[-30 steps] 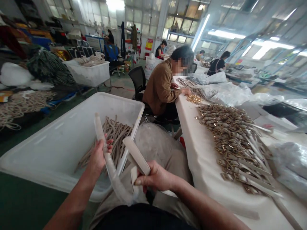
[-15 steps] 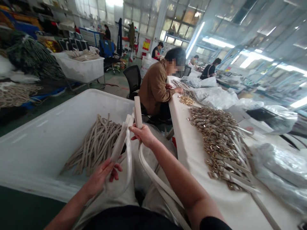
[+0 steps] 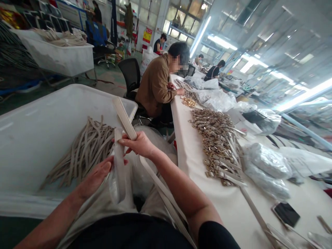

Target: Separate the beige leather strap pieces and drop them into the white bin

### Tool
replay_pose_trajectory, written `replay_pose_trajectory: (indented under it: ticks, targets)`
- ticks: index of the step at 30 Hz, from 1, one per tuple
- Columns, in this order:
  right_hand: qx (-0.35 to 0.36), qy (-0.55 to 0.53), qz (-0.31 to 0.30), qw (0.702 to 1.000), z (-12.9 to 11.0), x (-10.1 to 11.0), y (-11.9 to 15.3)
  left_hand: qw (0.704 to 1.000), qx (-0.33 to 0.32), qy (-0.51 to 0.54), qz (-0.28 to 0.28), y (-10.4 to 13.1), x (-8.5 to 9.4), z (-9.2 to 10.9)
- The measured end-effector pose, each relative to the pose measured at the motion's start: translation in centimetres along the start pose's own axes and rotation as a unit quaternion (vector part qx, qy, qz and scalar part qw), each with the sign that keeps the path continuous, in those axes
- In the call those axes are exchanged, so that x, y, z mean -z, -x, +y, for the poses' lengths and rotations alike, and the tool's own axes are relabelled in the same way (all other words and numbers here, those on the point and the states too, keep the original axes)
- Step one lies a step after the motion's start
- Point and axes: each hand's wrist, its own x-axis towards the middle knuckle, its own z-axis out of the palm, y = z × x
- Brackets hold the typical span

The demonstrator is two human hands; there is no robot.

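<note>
My right hand [image 3: 140, 143] is closed round a folded beige strap [image 3: 125, 119], whose doubled end points up and left. From below that hand the strap's long tail [image 3: 158, 181] runs down over my lap. A pale, partly see-through strip [image 3: 119, 159] hangs between my hands, its upper end near my right thumb. My left hand [image 3: 100, 171] holds this strip lower down, with some fingers hidden behind it. Beyond my left hand, many loose beige straps [image 3: 80, 148] lie in a white plastic tub [image 3: 38, 133].
On the white-covered table [image 3: 188, 152] to the right lies a heap of straps with metal buckles [image 3: 218, 141]. Plastic bags [image 3: 267, 162] and a phone [image 3: 286, 214] lie further right. A co-worker in a brown jacket [image 3: 153, 83] sits ahead at the table, near small gold-coloured parts [image 3: 188, 101].
The view has turned right, bringing the phone into sight. My hands have come closer together. The folded strap end now tilts left, and the pale strip hangs more upright.
</note>
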Motion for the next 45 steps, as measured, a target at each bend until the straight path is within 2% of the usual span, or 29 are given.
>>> replay_pose_trajectory:
  ticks: [3,5,8,11,17,23,25,28,30,33,35,38,39,41,43,45]
  targets:
    - [0.006,0.046,-0.024,0.999,0.3,-0.6,0.6,0.991,-0.059,-0.084,-0.085,-1.2,-1.7,0.5]
    - [0.02,0.081,-0.041,0.996,0.0,-0.4,1.2,0.972,-0.117,-0.172,-0.107,-1.5,-2.6,0.8]
    - [0.041,0.151,-0.006,0.988,-0.8,-0.1,2.1,0.94,-0.162,-0.275,-0.121,-1.1,-3.7,1.2]
    - [0.053,0.208,0.031,0.976,-1.5,0.1,2.9,0.927,-0.176,-0.301,-0.142,-0.5,-4.4,0.9]
    - [0.102,0.254,0.13,0.953,-1.8,1.4,3.4,0.901,-0.155,-0.361,-0.183,1.0,-4.0,-0.9]
    - [0.08,0.23,0.147,0.959,-0.8,2.9,3.5,0.893,-0.089,-0.401,-0.185,2.2,-2.4,-2.1]
    - [0.071,0.205,0.148,0.965,-0.6,2.9,3.5,0.9,-0.059,-0.392,-0.181,2.4,-1.5,-2.2]
    - [0.054,0.151,0.142,0.977,-0.7,2.8,3.3,0.94,0.024,-0.29,-0.177,2.7,0.2,-2.2]
    - [0.047,0.116,0.137,0.983,-1.1,2.9,3.1,0.963,0.076,-0.207,-0.158,2.9,1.6,-2.4]
    - [0.048,0.09,0.143,0.985,-1.5,3.4,3.0,0.974,0.133,-0.145,-0.114,2.8,3.9,-2.3]
    - [0.045,0.094,0.155,0.982,-1.7,4.0,3.3,0.985,0.137,-0.104,-0.032,2.4,5.2,-1.6]
    - [0.032,0.125,0.159,0.979,-1.9,5.1,4.5,0.986,0.085,-0.01,0.144,1.6,6.9,0.6]
    - [0.024,0.142,0.146,0.979,-2.1,5.4,5.1,0.981,0.062,0.014,0.186,1.3,7.6,1.6]
    - [0.005,0.175,0.098,0.98,-2.5,5.8,6.7,0.971,0.023,0.027,0.235,0.6,9.1,3.3]
    - [-0.011,0.192,0.022,0.981,-2.9,5.6,8.5,0.963,-0.001,-0.003,0.269,0.1,10.9,4.5]
    - [-0.016,0.185,-0.06,0.981,-3.1,4.8,10.1,0.953,-0.01,-0.052,0.298,-0.5,12.7,4.7]
